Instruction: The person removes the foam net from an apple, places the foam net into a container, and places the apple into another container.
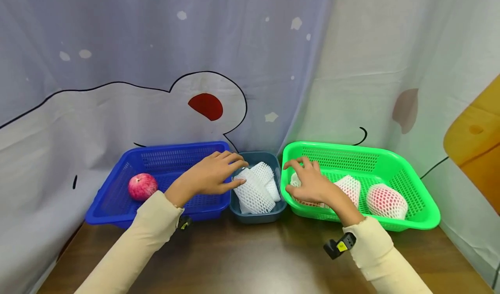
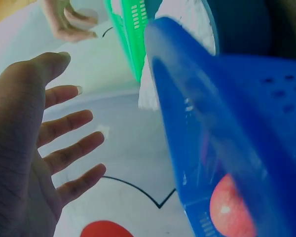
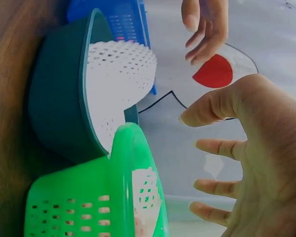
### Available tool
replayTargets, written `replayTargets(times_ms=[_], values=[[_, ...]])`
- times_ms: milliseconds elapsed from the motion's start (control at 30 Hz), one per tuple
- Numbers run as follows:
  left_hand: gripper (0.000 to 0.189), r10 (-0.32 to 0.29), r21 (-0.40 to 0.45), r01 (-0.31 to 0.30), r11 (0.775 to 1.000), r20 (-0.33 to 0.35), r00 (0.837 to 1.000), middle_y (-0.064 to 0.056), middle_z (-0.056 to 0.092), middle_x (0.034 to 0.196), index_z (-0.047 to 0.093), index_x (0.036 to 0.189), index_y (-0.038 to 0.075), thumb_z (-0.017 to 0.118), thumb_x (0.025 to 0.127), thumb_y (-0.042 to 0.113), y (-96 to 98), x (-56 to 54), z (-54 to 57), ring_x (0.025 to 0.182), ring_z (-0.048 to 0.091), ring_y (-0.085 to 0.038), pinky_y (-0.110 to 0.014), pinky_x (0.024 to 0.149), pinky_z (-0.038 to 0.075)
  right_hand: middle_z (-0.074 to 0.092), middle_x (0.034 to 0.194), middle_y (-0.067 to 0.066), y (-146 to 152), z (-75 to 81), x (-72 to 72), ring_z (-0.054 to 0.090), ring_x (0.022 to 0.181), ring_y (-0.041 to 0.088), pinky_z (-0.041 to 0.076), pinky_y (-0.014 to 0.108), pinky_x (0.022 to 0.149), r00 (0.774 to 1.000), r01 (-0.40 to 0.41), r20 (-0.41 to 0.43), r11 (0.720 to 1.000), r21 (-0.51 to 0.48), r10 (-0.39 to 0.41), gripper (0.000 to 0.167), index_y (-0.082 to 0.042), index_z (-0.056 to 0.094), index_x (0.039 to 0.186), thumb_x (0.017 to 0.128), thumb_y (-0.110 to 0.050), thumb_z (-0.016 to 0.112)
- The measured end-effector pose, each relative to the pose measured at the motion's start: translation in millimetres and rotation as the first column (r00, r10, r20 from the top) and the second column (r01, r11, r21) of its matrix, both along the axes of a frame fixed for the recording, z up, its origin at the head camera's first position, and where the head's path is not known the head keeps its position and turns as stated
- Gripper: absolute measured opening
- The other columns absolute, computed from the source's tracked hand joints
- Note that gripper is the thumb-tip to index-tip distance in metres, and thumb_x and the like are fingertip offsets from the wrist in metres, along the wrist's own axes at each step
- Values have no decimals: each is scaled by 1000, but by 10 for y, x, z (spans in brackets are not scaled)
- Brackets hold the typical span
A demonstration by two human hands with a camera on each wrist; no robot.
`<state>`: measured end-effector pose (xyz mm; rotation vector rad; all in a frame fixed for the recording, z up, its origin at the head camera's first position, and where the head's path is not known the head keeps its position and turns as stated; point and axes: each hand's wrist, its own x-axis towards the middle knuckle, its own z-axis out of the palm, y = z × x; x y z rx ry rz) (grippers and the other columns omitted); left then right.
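My left hand (image 1: 212, 172) hovers over the right side of the blue basket (image 1: 99, 200), its fingers spread and reaching to the edge of the small dark teal bin (image 1: 255, 218). White foam net sleeves (image 1: 254, 194) lie in that bin. One red apple-like fruit (image 1: 143, 186) sits in the blue basket. Above the left part of the green basket (image 1: 423, 211), my right hand (image 1: 308, 183) holds nothing, its fingers apart and slightly bent. Inside are several fruits in white foam nets, one netted fruit (image 1: 386, 201) at the right; the leftmost is partly behind my hand.
All three containers stand side by side on a brown wooden table (image 1: 250, 259), close to a printed curtain (image 1: 156, 33) behind them. The teal bin fits between the two larger baskets. Bare wood lies in front of them.
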<state>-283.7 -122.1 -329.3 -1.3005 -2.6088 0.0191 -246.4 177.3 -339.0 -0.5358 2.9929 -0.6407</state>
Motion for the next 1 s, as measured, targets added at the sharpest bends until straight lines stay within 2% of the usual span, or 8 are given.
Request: replayTargets(times_ms=[167, 400, 667, 800, 1000], values=[[46, -47, 6, 47, 999, -28, 998, -4, 59, 134, 57, 136, 18, 52, 99, 46, 61, 91, -32, 124, 55, -25, -45, 101, 49, 34, 146, 22, 17, 18, -58, 32, 123, 47, 48, 60, 76, 1000, -5, 9, 1000, 8, 5, 54, -17, 48, 136, 85, -27, 61], [46, -54, 12, 55, 998, -49, 997, -4, 60, 134, 56, 136, 19, 52, 99, 47, 114, 209, -59, 124, 55, -24, -45, 100, 51, 33, 146, 26, 48, 44, -130, 29, 123, 51, 39, 67, 95, 999, -24, 47, 1000, 16, 23, 52, -13, 50, 134, 85, -28, 59], [47, -59, 43, 61, 997, -50, 997, -4, 60, 135, 55, 137, 19, 54, 98, 46, 170, 345, -58, 124, 55, -23, -44, 98, 52, 25, 152, 26, 112, 88, -217, 26, 130, 53, 38, 70, 97, 990, -34, 139, 999, 37, 29, 59, -16, 46, 141, 85, -30, 59], [46, -66, 67, 70, 995, -57, 996, -3, 60, 134, 55, 136, 20, 54, 98, 45, 196, 413, -111, 124, 55, -23, -42, 98, 52, 20, 154, 29, 151, 77, -281, 24, 132, 58, 36, 73, 98, 984, -60, 171, 997, 54, 50, 62, -15, 44, 144, 86, -32, 59], [44, -78, 139, 87, 986, -74, 994, -1, 60, 133, 57, 134, 20, 55, 98, 45, 233, 517, -205, 124, 55, -21, -39, 99, 51, 21, 153, 31, 215, 65, -344, 23, 135, 61, 33, 74, 101, 976, -59, 214, 997, 53, 46, 62, -13, 43, 145, 89, -35, 59]])
